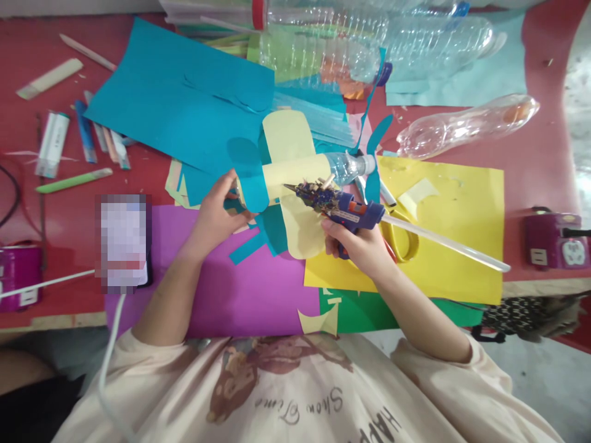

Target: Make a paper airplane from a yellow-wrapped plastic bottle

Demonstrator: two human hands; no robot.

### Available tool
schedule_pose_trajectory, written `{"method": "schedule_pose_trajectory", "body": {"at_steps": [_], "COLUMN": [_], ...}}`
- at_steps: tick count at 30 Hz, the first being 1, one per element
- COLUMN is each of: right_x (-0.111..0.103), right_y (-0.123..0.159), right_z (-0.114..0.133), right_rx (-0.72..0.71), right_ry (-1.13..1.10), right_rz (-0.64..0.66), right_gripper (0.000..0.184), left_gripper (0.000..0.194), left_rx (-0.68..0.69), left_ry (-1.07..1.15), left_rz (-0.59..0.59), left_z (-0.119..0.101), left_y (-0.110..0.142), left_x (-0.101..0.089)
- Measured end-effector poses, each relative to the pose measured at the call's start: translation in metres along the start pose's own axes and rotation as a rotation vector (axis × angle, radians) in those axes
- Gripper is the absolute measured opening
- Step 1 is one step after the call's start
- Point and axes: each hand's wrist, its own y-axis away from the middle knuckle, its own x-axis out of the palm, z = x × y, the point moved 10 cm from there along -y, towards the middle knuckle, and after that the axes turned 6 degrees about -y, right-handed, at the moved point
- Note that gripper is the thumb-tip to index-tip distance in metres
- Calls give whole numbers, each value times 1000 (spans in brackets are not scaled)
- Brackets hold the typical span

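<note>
My left hand (221, 212) grips the tail end of a toy plane (295, 169) made from a plastic bottle wrapped in cream paper. Cream wings stand out on both sides, with blue paper at the tail and under the wings. A blue paper propeller (379, 132) sits at the bottle's cap. In my right hand (357, 243) is a dark blue glue gun (353, 212), a long clear glue stick (447, 243) poking from its back. Its grimy nozzle points at the plane's body near the tail; I cannot tell whether it touches. Yellow-handled scissors (406, 237) lie partly behind my right hand.
Clear plastic bottles (323, 55) lie along the back, and another bottle (466, 126) at right. Blue (184, 80), purple (221, 295) and yellow (462, 209) paper sheets cover the red table. Markers and cutters (53, 144) lie left, near a phone (124, 243) with a white cable.
</note>
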Motion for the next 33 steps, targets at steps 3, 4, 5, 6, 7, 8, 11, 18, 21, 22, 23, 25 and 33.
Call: {"method": "schedule_pose_trajectory", "body": {"at_steps": [3, 4, 5, 6, 7, 8, 11, 18, 21, 22, 23, 25, 33], "right_x": [-2, -3, -3, -4, -5, -6, -10, -17, -21, -22, -23, -26, -42], "right_y": [1, 1, 1, 1, 1, 1, 1, 2, 2, 2, 2, 2, 5], "right_z": [1, 1, 0, 0, 0, 1, 2, 0, 0, 1, 1, 3, 3], "right_rx": [-11, -12, -12, -11, -11, -12, -22, -37, -38, -37, -37, -36, -37], "right_ry": [-7, -12, -17, -19, -18, -16, -13, 20, 17, 10, 4, -7, -36], "right_rz": [-9, -12, -13, -15, -18, -25, -33, -42, -58, -63, -69, -88, -154], "right_gripper": [34, 33, 33, 33, 33, 34, 38, 42, 40, 40, 39, 39, 32], "left_gripper": [60, 59, 59, 59, 59, 59, 61, 65, 64, 64, 63, 61, 54], "left_rx": [4, 0, -5, -8, -8, -3, 20, 33, 29, 28, 28, 29, 30], "left_ry": [-6, -7, -8, -9, -8, -7, 7, 56, 62, 68, 74, 84, 85], "left_rz": [0, 3, 8, 10, 10, 7, -11, -18, -14, -10, -6, -5, -16], "left_z": [-2, -2, -2, -2, -2, -3, -6, -5, -2, -2, -1, -1, -1], "left_y": [0, 0, 0, 0, 0, -1, -3, -5, -4, -3, -2, -2, -2], "left_x": [-1, -1, -1, -1, -1, -1, -2, -1, -2, -2, -2, -2, -2]}}
